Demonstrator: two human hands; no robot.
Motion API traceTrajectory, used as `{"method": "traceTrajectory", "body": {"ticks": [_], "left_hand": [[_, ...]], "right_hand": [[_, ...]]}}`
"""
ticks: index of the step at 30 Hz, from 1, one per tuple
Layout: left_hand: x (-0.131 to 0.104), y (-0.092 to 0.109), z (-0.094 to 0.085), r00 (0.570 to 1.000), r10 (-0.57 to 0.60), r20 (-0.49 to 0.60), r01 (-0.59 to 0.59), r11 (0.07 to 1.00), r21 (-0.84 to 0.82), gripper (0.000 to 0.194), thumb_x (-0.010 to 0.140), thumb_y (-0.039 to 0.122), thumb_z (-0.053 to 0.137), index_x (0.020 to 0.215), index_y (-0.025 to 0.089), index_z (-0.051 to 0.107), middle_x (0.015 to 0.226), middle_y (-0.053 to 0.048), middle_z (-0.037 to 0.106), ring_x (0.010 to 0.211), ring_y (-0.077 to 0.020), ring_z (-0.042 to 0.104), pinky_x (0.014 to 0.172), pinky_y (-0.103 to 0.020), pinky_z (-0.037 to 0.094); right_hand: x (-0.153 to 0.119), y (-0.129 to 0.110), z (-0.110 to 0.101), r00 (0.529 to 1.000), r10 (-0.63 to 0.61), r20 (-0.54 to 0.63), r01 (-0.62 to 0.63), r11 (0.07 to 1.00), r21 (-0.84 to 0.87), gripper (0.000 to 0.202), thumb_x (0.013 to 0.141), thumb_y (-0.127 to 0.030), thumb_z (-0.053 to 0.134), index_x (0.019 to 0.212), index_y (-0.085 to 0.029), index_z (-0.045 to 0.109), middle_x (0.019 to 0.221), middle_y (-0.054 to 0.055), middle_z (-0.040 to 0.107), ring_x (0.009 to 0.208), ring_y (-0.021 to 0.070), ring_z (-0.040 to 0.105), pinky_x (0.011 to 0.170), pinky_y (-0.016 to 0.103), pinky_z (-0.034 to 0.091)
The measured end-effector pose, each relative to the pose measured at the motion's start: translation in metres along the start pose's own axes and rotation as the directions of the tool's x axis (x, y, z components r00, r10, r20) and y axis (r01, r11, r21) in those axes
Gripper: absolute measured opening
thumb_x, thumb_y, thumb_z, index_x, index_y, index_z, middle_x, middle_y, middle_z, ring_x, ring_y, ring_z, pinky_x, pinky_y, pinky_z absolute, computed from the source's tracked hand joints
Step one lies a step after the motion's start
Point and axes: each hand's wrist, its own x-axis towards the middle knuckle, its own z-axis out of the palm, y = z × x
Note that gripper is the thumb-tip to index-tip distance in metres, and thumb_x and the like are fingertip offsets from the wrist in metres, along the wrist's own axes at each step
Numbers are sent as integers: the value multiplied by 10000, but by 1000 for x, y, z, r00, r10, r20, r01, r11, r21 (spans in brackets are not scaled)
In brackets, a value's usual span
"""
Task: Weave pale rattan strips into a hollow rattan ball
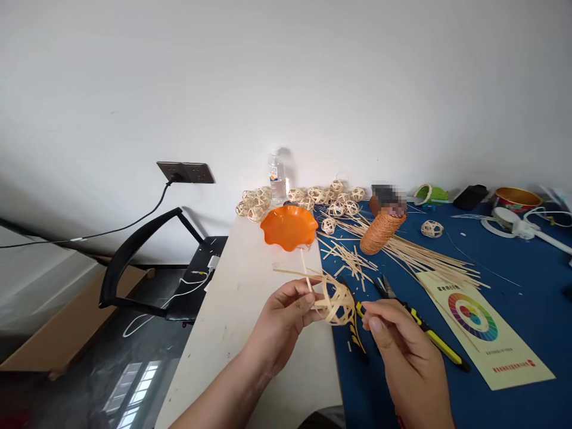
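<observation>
My left hand (290,310) pinches a partly woven ball of pale bamboo strips (337,302) between thumb and fingers. Two loose strip ends (305,268) stick out from it, up and to the left. Just right of the ball is my right hand (400,345), its fingers curled and thumb pressed towards them. Whether anything sits in that pinch cannot be made out. Beneath and between the hands lie yellow-and-black pliers (355,336), partly hidden. Another pair of yellow-and-black pliers (435,342) lies behind my right hand.
An orange wavy-edged dish (289,227) stands ahead, with several finished woven balls (315,195) and a water bottle (277,179) behind it. Bamboo strips (429,257) are strewn across the blue mat. A twine-wrapped cylinder (382,232) and a colour-wheel booklet (480,330) lie right.
</observation>
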Motion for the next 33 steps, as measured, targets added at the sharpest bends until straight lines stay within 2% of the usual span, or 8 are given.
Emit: {"method": "traceTrajectory", "body": {"ticks": [4,7,10,13,17,20,28,33], "left_hand": [[3,-2,3,993,-72,-91,63,993,-98,197,767,235,837,729,121,681,1265,-109,652,997,-240,691,846,-362,571],[5,-4,2,986,-96,-135,76,986,-147,195,783,229,827,743,113,675,1096,-127,723,961,-237,707,849,-361,583],[5,-4,2,979,-135,-152,104,975,-196,130,830,209,778,824,108,697,1021,-124,747,910,-210,716,853,-343,586],[5,-1,2,979,-158,-132,124,964,-236,121,891,194,695,945,90,726,1050,-135,747,874,-183,709,828,-298,585],[4,5,3,968,-232,-93,189,923,-336,185,932,145,587,1037,68,719,1074,-147,746,905,-188,710,867,-293,575],[3,7,3,955,-286,-75,234,886,-401,182,930,123,545,961,60,714,979,-135,753,843,-182,711,885,-305,576],[4,2,-3,963,-239,128,270,864,-425,230,843,139,553,981,58,718,970,-126,778,856,-175,742,794,-236,600],[3,-1,-6,963,-227,146,268,869,-417,256,811,177,551,981,77,715,916,-114,771,766,-179,728,695,-253,600]], "right_hand": [[-6,3,6,999,-55,-3,54,997,-48,157,956,-249,606,1077,-259,706,1038,65,680,860,170,678,639,230,574],[-12,7,12,979,-192,73,200,971,-130,243,951,-184,584,1162,-255,681,1072,82,658,944,205,655,730,305,569],[-15,10,19,891,-404,208,448,858,-250,441,929,-118,561,1343,-262,608,1072,96,638,984,241,627,804,394,538],[-15,11,27,814,-497,301,580,716,-388,575,920,-125,577,1474,-259,501,1124,122,613,1039,278,594,869,470,501],[-13,9,35,799,-502,332,601,646,-470,645,918,-161,614,1530,-244,425,1196,145,574,1090,302,558,910,496,472],[-13,7,37,804,-498,324,594,650,-474,668,923,-180,620,1548,-230,389,1235,153,551,1125,312,536,935,500,451],[-14,0,37,851,-470,232,525,764,-376,631,942,-212,569,1542,-207,375,1284,143,538,1167,304,524,945,467,455],[-15,-10,34,880,-422,217,469,844,-261,555,946,-207,546,1490,-211,435,1281,126,548,1180,285,530,946,433,477]]}}
